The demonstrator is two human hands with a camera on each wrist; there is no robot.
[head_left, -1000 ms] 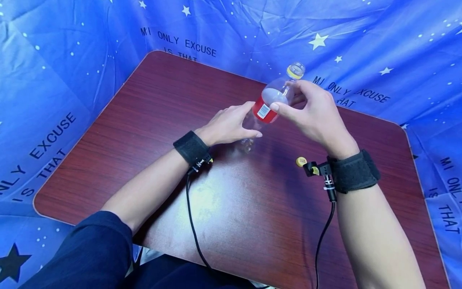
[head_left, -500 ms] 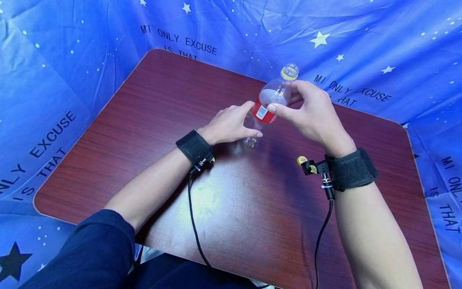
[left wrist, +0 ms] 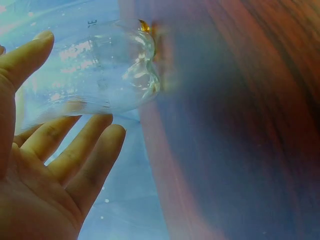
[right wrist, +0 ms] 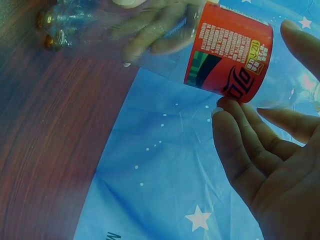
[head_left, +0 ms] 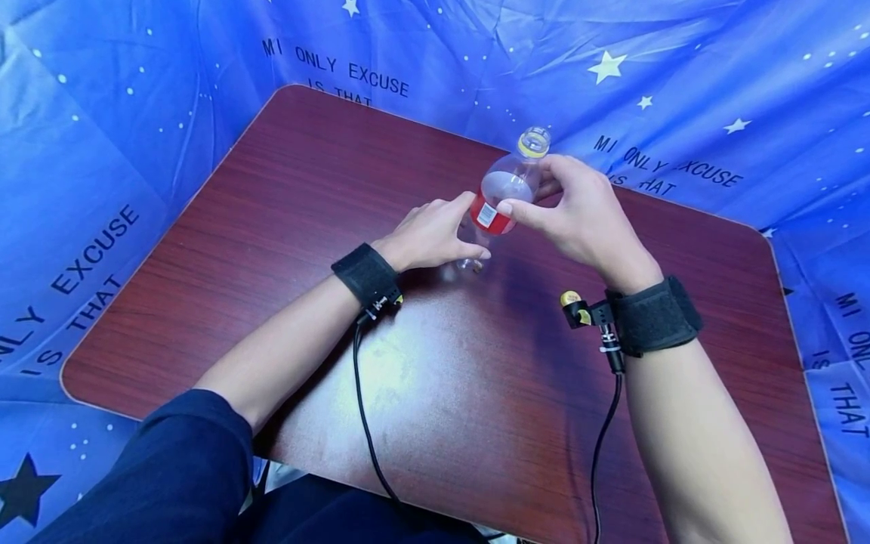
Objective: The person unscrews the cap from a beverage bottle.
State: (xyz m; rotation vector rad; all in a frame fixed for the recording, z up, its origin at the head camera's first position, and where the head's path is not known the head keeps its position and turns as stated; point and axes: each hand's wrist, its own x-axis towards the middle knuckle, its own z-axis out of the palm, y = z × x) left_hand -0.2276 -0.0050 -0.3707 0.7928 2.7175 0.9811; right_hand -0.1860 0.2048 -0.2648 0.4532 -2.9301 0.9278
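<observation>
A clear plastic bottle [head_left: 504,189] with a red label [right wrist: 235,55] and a yellow ring under its uncapped neck stands nearly upright, its base at or close to the tabletop. Around the lower part my left hand [head_left: 431,234] holds it, thumb on the near side; the left wrist view shows the fingers [left wrist: 95,165] reaching along the far side. Higher up, my right hand [head_left: 584,208] holds the bottle with thumb and fingers either side of the label and shoulder. Fingertips [right wrist: 230,112] of that hand meet the label's lower edge in the right wrist view.
A yellow bottle cap [head_left: 569,298] lies on the dark red wooden table [head_left: 326,166], close to the right wrist's camera. Cables run from both black wrist straps [head_left: 367,276] toward the front edge. Blue star-printed cloth [head_left: 170,60] surrounds the table.
The bottle's neck has shifted left and slightly down in the head view, so the bottle stands more upright. My right hand has moved left with it; the left hand has barely moved.
</observation>
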